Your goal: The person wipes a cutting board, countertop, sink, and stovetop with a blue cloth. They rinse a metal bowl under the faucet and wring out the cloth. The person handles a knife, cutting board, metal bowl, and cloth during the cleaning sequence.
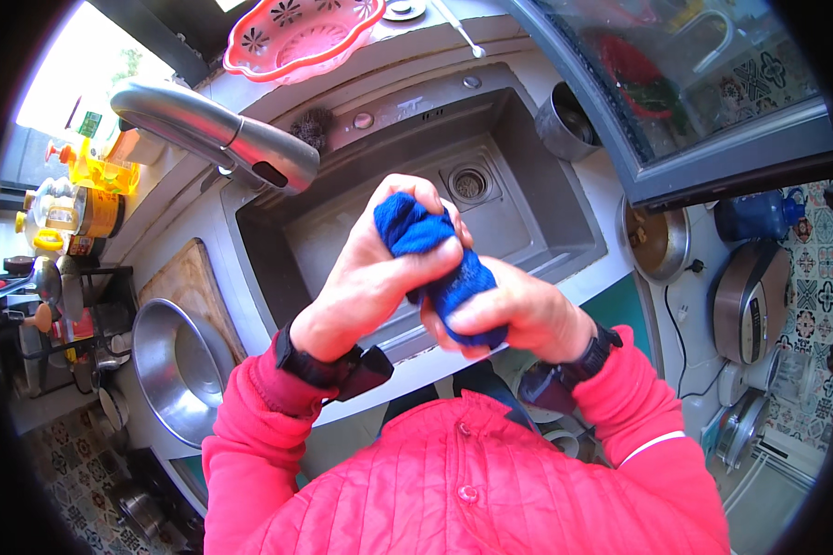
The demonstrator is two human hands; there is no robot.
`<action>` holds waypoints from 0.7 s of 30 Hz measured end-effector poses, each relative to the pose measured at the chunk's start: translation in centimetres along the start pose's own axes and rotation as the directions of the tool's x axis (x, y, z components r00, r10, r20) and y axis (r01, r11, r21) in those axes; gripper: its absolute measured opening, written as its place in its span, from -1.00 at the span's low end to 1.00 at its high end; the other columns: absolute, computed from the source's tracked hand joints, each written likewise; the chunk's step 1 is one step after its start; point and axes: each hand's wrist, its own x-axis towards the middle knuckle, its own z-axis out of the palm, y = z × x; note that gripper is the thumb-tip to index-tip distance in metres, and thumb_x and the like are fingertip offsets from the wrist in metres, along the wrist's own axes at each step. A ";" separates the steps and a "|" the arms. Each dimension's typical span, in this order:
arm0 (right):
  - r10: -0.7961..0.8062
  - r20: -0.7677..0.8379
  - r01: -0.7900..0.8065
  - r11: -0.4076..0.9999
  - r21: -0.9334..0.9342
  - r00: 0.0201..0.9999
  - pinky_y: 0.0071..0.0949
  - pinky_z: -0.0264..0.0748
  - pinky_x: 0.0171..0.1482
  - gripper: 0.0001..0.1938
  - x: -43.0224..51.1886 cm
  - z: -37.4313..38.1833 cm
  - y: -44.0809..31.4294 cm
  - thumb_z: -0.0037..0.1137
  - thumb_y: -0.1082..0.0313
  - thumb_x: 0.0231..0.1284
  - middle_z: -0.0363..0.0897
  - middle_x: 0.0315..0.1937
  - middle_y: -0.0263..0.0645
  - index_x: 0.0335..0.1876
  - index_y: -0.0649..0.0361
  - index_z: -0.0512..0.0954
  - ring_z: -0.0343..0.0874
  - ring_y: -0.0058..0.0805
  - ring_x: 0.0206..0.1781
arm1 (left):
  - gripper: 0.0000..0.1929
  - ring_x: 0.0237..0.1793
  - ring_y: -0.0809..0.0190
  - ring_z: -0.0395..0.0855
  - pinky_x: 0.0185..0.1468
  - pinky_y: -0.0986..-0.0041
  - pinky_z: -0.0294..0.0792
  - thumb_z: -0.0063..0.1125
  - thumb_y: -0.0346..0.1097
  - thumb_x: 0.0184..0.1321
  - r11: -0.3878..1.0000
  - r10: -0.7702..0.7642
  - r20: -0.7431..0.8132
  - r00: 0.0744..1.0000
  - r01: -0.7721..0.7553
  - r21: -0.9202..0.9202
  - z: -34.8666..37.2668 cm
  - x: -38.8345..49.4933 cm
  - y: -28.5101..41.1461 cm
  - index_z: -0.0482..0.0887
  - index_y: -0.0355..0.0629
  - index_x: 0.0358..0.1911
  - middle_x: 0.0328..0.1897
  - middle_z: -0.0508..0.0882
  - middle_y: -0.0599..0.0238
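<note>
A blue cloth (468, 281), bunched into a tight roll, is gripped by both my hands above the front of the sink. My left hand (368, 267) wraps its upper end, the thumb lying across it. Around the lower end my right hand (527, 312) is closed, its thumb pressed on the fabric. Below them lies the grey sink basin (347, 208), with a round drain strainer (470, 183) in its floor. A metal faucet (250, 142) reaches over the basin's left side. Parts of the cloth are hidden under my fingers.
At the left a steel bowl (180, 371) leans by a wooden cutting board (194, 291). A red plastic basket (305, 41) and a scouring pad (311, 128) are behind the sink. The window sash (729, 152) juts in from the right, near a metal pot (559, 128) and a pan (656, 239).
</note>
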 end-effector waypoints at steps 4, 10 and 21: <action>-0.075 -0.276 -0.012 0.954 -0.300 0.958 -0.61 0.36 -0.54 -0.73 2.4 -3.0 1.8 0.32 0.27 0.05 0.50 -0.51 -0.34 -0.23 0.25 0.53 0.47 -0.61 -0.56 | -0.71 -0.10 0.35 0.56 0.03 0.49 0.43 0.23 -0.52 0.22 0.991 -0.024 -0.151 0.988 0.043 0.125 -2.7 1.5 -4.1 0.41 -0.02 -0.11 -0.15 0.49 0.36; -0.505 -0.470 -0.108 0.590 -0.800 0.724 -0.27 0.57 -0.12 -0.51 8.1 -12.3 9.0 0.36 0.18 -0.10 0.67 -0.31 -0.06 -0.04 0.27 0.51 0.69 -0.15 -0.19 | -0.67 -0.25 0.39 0.45 -0.15 0.49 0.39 0.35 -0.41 0.09 0.845 0.095 -0.391 0.915 0.134 0.518 -6.9 4.1 -14.0 0.40 -0.10 -0.20 -0.32 0.47 0.41; -0.647 -0.424 -0.297 0.302 -0.906 0.634 -0.27 0.59 -0.23 -0.45 6.8 -12.3 7.8 0.30 -0.04 0.08 0.66 -0.21 -0.09 0.08 0.16 0.45 0.69 -0.09 -0.23 | -0.27 0.08 0.25 0.38 0.20 0.35 0.26 0.28 0.16 0.17 0.866 -0.322 -0.489 0.811 0.461 0.194 -8.2 3.9 -14.3 0.23 -0.11 0.23 0.10 0.40 0.25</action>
